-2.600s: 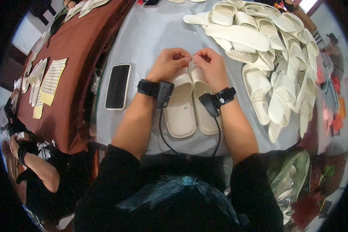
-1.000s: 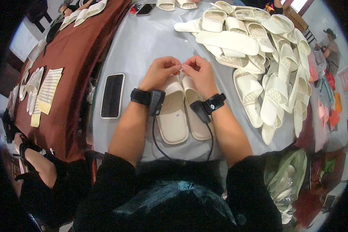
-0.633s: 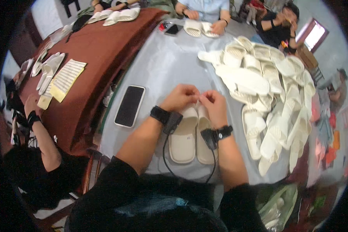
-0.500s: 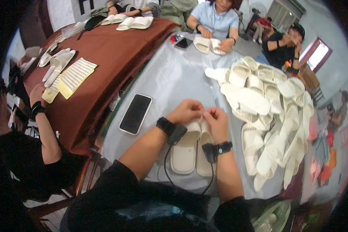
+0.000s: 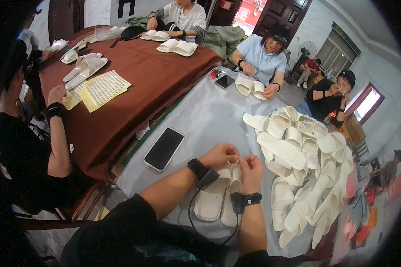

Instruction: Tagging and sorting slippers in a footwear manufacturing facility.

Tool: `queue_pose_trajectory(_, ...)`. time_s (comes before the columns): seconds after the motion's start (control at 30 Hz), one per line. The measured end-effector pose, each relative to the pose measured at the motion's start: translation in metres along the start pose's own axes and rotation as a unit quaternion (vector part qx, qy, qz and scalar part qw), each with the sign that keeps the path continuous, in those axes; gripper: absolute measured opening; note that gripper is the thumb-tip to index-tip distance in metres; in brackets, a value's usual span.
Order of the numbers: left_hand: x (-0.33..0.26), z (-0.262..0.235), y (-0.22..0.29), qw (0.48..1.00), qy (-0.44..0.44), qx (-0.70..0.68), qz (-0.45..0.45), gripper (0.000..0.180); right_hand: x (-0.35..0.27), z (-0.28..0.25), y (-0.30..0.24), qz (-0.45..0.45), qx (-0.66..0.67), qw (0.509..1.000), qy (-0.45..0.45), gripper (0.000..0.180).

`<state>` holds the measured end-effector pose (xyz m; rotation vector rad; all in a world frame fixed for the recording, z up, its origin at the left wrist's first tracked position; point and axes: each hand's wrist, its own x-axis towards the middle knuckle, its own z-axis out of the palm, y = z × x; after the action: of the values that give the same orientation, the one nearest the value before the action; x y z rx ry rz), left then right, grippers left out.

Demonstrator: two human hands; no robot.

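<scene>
A pair of cream slippers lies side by side in front of me, the left slipper (image 5: 210,200) showing more of its footbed than the right slipper (image 5: 229,212), which my wrist partly covers. Above their far ends, my left hand (image 5: 219,155) is closed in a pinch. My right hand (image 5: 253,172) pinches close beside it, fingertips nearly meeting the left ones. Something tiny and pale seems to be between them, too small to name. Both wrists wear black bands with small boxes and a cable.
To my right rises a heap of cream slippers (image 5: 283,151). A phone (image 5: 164,149) lies left of my hands on the grey-covered table (image 5: 196,115). Across it, a person in light blue (image 5: 263,55) handles another pair. Sticker sheets (image 5: 106,90) lie on the brown-covered table (image 5: 133,64).
The whole view has tipped upward, so everything sits lower in the picture. My hands remain pinched together over the slippers' far ends.
</scene>
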<state>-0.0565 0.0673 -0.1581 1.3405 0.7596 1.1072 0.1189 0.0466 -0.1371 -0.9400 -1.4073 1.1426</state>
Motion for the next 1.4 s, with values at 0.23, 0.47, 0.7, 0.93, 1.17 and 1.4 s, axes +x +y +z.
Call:
queue_pose_trajectory(0.23,0.001,0.0,-0.003,1.0,0.003,-0.028,0.002,0.01,0.001,-0.003,0.002,0.033,0.022,0.999,0.015,0.006)
queue_pose_trajectory(0.47,0.003,-0.001,-0.005,1.0,-0.006,-0.003,0.006,0.009,0.002,-0.004,0.001,0.002,-0.013,1.0,-0.005,0.006)
queue_pose_trajectory(0.7,0.0,-0.002,-0.003,1.0,-0.023,-0.012,0.004,0.01,0.0,-0.003,0.003,0.02,0.001,1.0,-0.014,0.007)
queue_pose_trajectory(0.93,-0.003,-0.001,-0.004,0.999,-0.024,-0.025,0.0,0.01,-0.001,-0.002,0.003,0.015,-0.049,0.998,-0.023,0.008)
queue_pose_trajectory(1.17,-0.002,-0.003,0.001,1.0,-0.025,-0.008,-0.008,0.008,-0.001,0.001,0.001,0.012,-0.048,0.999,-0.019,0.01)
queue_pose_trajectory(1.4,-0.003,0.001,0.004,0.999,-0.013,0.009,-0.031,0.007,0.0,-0.002,0.002,0.017,-0.066,0.997,-0.023,0.01)
